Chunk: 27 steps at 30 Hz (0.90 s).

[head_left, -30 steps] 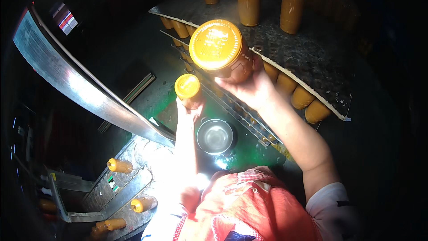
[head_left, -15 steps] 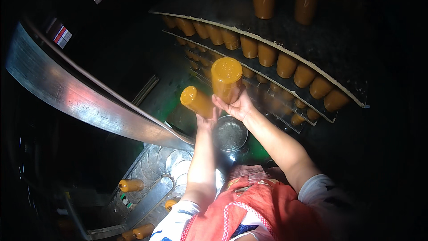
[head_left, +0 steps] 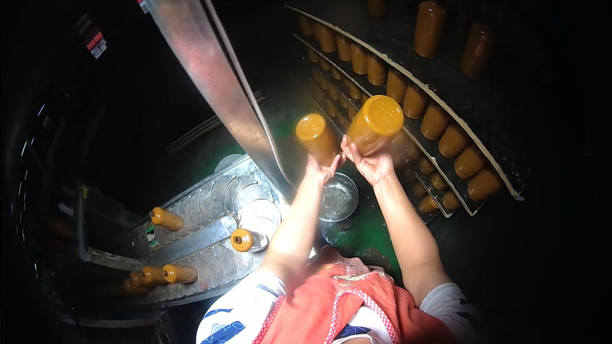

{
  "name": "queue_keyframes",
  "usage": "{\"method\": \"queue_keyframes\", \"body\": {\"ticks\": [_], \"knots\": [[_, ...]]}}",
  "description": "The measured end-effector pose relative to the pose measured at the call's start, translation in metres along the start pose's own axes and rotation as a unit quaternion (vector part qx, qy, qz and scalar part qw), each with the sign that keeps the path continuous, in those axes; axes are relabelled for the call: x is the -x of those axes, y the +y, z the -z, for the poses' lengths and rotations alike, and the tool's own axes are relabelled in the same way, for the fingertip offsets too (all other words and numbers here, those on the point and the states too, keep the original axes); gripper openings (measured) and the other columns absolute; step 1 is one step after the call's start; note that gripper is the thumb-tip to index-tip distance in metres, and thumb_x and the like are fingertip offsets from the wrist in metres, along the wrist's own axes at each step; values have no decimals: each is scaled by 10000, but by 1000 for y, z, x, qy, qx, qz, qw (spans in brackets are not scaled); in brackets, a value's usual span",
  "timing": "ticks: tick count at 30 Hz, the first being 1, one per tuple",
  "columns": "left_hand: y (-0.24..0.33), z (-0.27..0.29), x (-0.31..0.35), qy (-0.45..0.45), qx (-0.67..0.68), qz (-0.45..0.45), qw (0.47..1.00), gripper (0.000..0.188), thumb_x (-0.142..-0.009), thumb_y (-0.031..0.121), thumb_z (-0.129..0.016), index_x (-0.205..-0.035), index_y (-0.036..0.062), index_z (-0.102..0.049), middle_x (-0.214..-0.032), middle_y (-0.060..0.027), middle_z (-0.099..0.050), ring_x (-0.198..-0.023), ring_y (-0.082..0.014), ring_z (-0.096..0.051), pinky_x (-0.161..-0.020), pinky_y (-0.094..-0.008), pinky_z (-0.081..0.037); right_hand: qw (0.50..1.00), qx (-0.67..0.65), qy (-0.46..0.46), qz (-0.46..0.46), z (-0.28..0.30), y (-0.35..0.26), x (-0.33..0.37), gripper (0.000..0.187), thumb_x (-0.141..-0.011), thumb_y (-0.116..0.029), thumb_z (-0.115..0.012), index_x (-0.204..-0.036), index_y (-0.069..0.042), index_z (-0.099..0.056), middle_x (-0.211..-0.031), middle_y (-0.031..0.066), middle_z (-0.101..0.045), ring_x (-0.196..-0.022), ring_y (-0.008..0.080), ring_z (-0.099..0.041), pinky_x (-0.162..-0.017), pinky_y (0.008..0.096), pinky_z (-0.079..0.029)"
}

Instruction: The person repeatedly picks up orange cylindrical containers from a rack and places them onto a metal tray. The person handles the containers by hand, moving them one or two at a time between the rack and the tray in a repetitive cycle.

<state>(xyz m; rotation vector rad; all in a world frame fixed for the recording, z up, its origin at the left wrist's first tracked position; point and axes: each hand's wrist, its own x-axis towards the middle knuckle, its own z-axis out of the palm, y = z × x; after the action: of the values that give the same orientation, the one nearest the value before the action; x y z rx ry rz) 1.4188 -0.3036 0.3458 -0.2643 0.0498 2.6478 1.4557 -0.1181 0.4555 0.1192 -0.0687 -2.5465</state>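
Note:
Two glossy orange-amber bottles are up in front of me, their round bases tilted toward my view. My left hand point(head_left: 325, 167) is wrapped round the lower end of the smaller-looking bottle point(head_left: 319, 140). Close beside it, my right hand point(head_left: 372, 163) grips the other bottle point(head_left: 375, 126), whose base carries raised marks. The neck ends are hidden by the hands. Beneath the hands is a round metal basin point(head_left: 340, 197). To the right, rows of similar orange bottles point(head_left: 435, 121) stand on tiered shelves.
A conveyor of overlapping metal plates point(head_left: 220, 200) runs at lower left, carrying several orange bottles point(head_left: 167, 218). A broad curved metal sheet point(head_left: 197, 51) rises beside it. The shelf edge point(head_left: 440, 99) crosses the right side, with more bottles point(head_left: 429, 28) on top.
The view has turned, so the shelves sit farther right and lower, and more of the conveyor shows. Both hands still hold their bottles, now farther right in the picture.

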Motion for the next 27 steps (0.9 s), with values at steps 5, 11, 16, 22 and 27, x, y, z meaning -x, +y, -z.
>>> {"method": "queue_keyframes", "body": {"ticks": [5,11,16,22,27], "knots": [[-56,9,59,133,-61,-11,989,700,-874,629,-620,-1321,93,-567,-1150,-147,-692,-960,-381,-695,-727,-422,-640,999,-23,-4,-39,36,-46,64,689,-911,-419,-614,-1440,-39,-389,-1427,250,-375,-1290,451,-397,-946,618,-515],[-22,43,221,73,-144,-70,984,538,-1000,551,-472,-1204,81,-634,-1130,-122,-710,-1006,-254,-705,-924,-489,-560,993,-91,48,-54,111,-63,169,642,-913,-313,-621,-1454,-45,-404,-1513,239,-345,-1382,445,-334,-1032,665,-440],[71,15,374,23,-92,-165,982,458,-1003,433,-518,-1186,27,-623,-1124,-133,-698,-996,-255,-702,-867,-420,-583,997,-11,62,-37,124,-11,223,696,-892,-267,-639,-1460,23,-361,-1516,222,-348,-1406,388,-337,-1068,559,-465],[147,34,418,165,-176,-185,953,436,-989,386,-583,-1221,18,-600,-1158,-108,-657,-1068,-216,-642,-895,-371,-550,955,182,173,160,125,76,154,604,-919,-277,-636,-1403,34,-455,-1404,229,-515,-1303,383,-487,-1104,487,-444],[266,47,509,214,-390,-351,824,429,-979,348,-613,-1287,50,-629,-1145,-100,-668,-996,-183,-660,-818,-337,-565,907,395,-102,103,52,217,113,512,-991,-367,-552,-1398,-58,-511,-1352,140,-586,-1250,357,-545,-1083,473,-443]]}}
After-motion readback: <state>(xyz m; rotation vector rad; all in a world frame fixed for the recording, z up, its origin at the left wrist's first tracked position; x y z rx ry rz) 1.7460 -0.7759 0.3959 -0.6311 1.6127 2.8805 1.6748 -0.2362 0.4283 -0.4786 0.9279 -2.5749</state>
